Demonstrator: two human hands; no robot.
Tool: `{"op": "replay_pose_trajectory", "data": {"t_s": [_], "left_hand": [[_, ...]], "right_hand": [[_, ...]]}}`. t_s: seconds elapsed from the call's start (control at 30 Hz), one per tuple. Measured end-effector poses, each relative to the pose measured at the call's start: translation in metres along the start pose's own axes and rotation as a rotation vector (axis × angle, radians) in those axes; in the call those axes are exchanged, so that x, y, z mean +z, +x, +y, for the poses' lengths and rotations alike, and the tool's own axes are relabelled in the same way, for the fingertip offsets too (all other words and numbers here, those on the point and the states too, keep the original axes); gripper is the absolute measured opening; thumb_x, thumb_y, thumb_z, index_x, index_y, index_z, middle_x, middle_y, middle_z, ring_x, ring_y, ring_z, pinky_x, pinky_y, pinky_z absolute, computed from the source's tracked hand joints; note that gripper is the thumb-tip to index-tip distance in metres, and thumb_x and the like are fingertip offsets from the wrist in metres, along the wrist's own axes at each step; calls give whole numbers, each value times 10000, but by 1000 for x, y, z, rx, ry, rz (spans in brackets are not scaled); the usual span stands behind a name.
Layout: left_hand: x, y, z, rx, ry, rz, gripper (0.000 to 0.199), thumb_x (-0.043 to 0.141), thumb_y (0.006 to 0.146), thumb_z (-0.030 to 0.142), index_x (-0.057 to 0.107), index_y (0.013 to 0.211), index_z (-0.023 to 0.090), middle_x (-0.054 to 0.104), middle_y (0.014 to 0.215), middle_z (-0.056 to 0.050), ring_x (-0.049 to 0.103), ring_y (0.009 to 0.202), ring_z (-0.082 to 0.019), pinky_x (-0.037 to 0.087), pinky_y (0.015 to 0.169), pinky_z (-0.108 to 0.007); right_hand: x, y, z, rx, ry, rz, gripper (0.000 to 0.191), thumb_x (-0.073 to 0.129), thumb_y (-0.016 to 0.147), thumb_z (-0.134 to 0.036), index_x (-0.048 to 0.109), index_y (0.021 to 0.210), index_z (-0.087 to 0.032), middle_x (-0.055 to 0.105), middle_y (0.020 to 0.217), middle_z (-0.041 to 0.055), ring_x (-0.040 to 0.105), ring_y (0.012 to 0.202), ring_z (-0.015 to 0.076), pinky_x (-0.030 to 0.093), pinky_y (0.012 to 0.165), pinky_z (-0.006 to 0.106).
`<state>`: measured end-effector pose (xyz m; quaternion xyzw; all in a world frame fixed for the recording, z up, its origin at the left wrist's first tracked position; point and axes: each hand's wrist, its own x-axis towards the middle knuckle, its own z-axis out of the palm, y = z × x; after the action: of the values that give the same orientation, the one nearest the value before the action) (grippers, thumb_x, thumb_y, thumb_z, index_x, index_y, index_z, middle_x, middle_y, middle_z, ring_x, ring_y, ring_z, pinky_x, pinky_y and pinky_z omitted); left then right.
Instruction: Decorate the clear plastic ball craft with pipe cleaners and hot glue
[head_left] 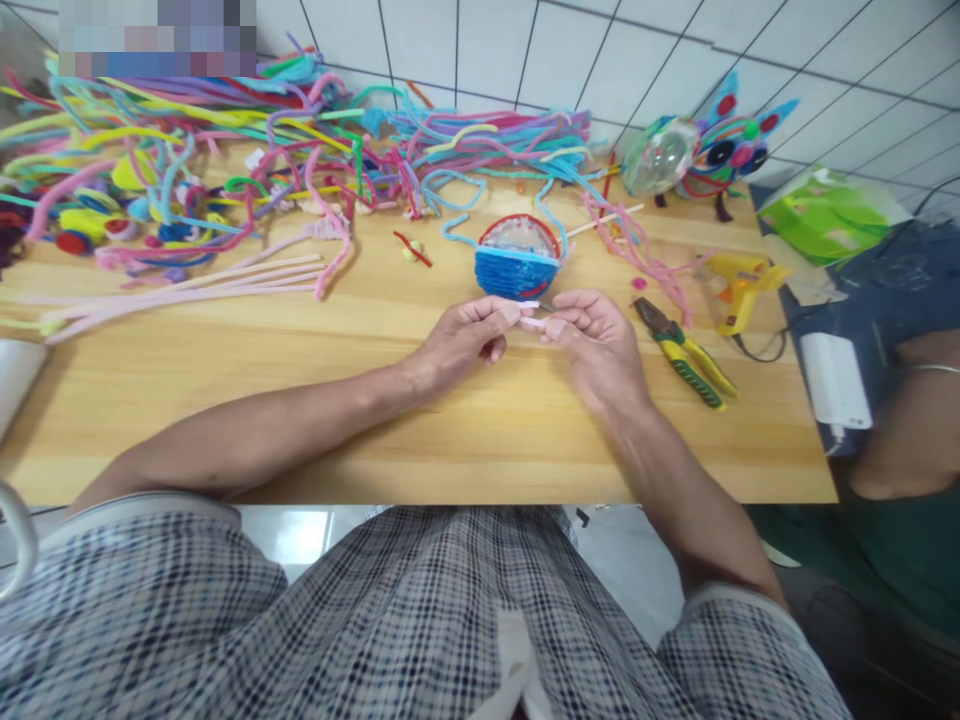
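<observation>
Fingers of the left hand (476, 332) and right hand (601, 345) are pinched on a pale pink pipe cleaner (532, 322), held sideways between them, just in front of the blue basket (516, 270).

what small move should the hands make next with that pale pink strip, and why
Probably steady the pale pink strip with the left hand and bend its lower stretch slightly with the right hand: both hands' fingertips are on it, and two short pale stretches show between them.
</observation>
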<state>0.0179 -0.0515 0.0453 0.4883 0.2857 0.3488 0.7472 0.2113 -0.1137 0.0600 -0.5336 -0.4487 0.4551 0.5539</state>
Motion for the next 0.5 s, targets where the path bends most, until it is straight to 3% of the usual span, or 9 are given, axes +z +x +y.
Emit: {"op": "replay_pose_trajectory", "data": {"t_s": [0.2, 0.3, 0.4, 0.5], "left_hand": [[-2, 0, -2, 52, 106, 5, 567, 892, 838, 752, 797, 858, 194, 747, 796, -4, 477, 523, -61, 357, 514, -255], [0, -2, 0, 32, 220, 14, 622, 865, 819, 817, 775, 805, 202, 704, 716, 2, 448, 532, -82, 340, 525, -272], [2, -5, 6, 115, 304, 101, 639, 837, 840, 834, 728, 760, 209, 587, 638, 30, 424, 593, -107, 333, 574, -286], [-1, -4, 15, 284, 270, 245, 583, 814, 900, 780, 669, 804, 223, 570, 722, 33, 425, 656, -119, 353, 632, -312]], "right_hand": [[0, -3, -3, -29, -117, -10, 366, 925, 822, -448, 734, 1078, -268, 780, 907, -17, 736, 845, 164, 591, 792, 316], [0, -3, -3, -36, -123, -31, 367, 938, 812, -470, 744, 1049, -267, 781, 903, -13, 723, 832, 162, 588, 790, 317], [-5, 1, -2, 1, -119, -52, 363, 930, 807, -478, 754, 1038, -260, 782, 901, -14, 704, 814, 155, 574, 783, 315], [-12, 5, -4, 62, -156, -112, 346, 901, 790, -457, 765, 1026, -243, 793, 908, -4, 695, 809, 159, 545, 764, 309]]}}
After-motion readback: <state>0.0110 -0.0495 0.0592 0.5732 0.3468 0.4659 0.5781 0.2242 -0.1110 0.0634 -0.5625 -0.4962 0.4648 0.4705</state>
